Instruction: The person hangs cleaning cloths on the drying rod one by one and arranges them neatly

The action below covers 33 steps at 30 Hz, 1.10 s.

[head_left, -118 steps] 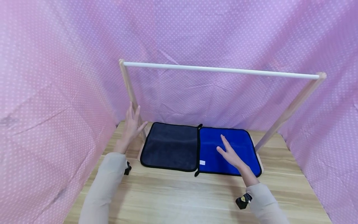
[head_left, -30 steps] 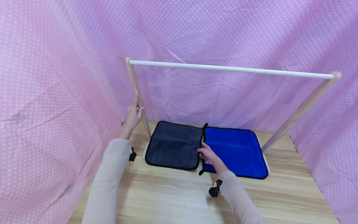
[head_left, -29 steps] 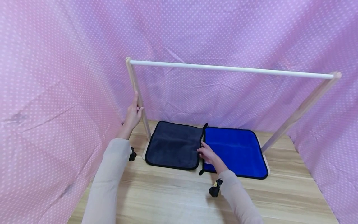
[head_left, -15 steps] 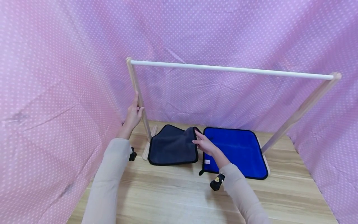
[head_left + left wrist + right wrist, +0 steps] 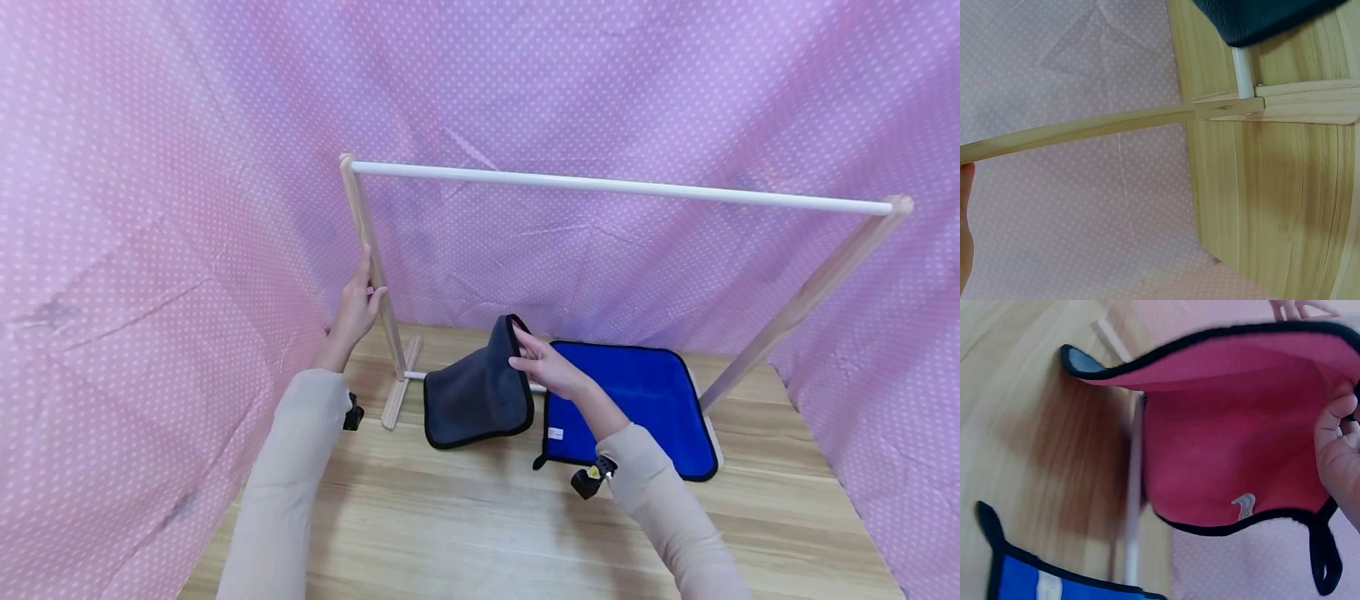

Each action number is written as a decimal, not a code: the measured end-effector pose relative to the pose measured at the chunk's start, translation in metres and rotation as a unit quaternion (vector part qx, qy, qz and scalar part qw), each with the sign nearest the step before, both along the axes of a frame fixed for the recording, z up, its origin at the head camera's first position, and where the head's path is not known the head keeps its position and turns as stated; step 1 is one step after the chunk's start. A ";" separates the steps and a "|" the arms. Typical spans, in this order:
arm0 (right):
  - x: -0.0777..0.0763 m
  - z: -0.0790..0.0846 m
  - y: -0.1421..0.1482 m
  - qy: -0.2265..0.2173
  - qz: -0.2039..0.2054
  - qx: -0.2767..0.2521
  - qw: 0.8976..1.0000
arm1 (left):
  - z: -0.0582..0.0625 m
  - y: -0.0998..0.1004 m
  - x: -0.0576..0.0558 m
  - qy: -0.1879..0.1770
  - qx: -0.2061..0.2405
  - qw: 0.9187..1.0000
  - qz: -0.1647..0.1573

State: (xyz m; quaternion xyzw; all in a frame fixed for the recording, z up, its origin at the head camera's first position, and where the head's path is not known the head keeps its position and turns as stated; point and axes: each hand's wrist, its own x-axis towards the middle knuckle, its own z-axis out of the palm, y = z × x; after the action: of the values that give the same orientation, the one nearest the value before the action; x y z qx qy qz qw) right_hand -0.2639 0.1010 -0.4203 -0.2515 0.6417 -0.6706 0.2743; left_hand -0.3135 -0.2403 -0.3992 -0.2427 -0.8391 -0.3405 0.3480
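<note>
In the head view my right hand [image 5: 553, 368] pinches the edge of a dark grey towel [image 5: 472, 400] with black binding and lifts it, so the cloth sags to the left. The right wrist view shows the towel's pink underside [image 5: 1229, 437], with a small label and a hanging loop. My left hand [image 5: 355, 315] holds the left wooden post [image 5: 358, 204] of a rack, thumb on the near side and one finger along it. Only part of that hand [image 5: 965, 219] shows in the left wrist view. To the right, a blue towel [image 5: 630, 400] lies flat.
A white bar [image 5: 622, 187] joins the rack's two posts at the top. Low down, a white rod [image 5: 414, 376] meets the left wooden foot [image 5: 401, 404]. The right post [image 5: 810, 300] leans beyond the blue towel. Pink dotted cloth [image 5: 525, 83] surrounds the wooden table [image 5: 480, 525].
My right hand has taken the grey towel's right edge and raised it off the table, uncovering the left foot and lower rod. Earlier, my left hand moved onto the left post and stays there.
</note>
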 end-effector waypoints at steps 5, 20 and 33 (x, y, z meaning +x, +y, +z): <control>0.002 0.014 0.002 0.019 0.010 0.000 1.000 | 0.000 -0.002 -0.001 -0.013 -0.007 1.000 -0.010; -0.002 0.067 0.015 0.125 0.018 0.003 0.992 | 0.003 -0.006 0.000 -0.061 0.005 0.998 -0.015; 0.002 0.133 0.023 0.203 -0.002 0.033 0.979 | 0.006 -0.004 0.004 -0.095 0.016 0.995 -0.009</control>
State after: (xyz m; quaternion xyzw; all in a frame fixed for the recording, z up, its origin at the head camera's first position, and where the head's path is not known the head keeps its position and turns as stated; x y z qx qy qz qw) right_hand -0.2621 0.1242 -0.2872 -0.3717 0.7066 -0.5845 0.1447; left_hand -0.3090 -0.2443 -0.3930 -0.2108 -0.8607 -0.3784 0.2677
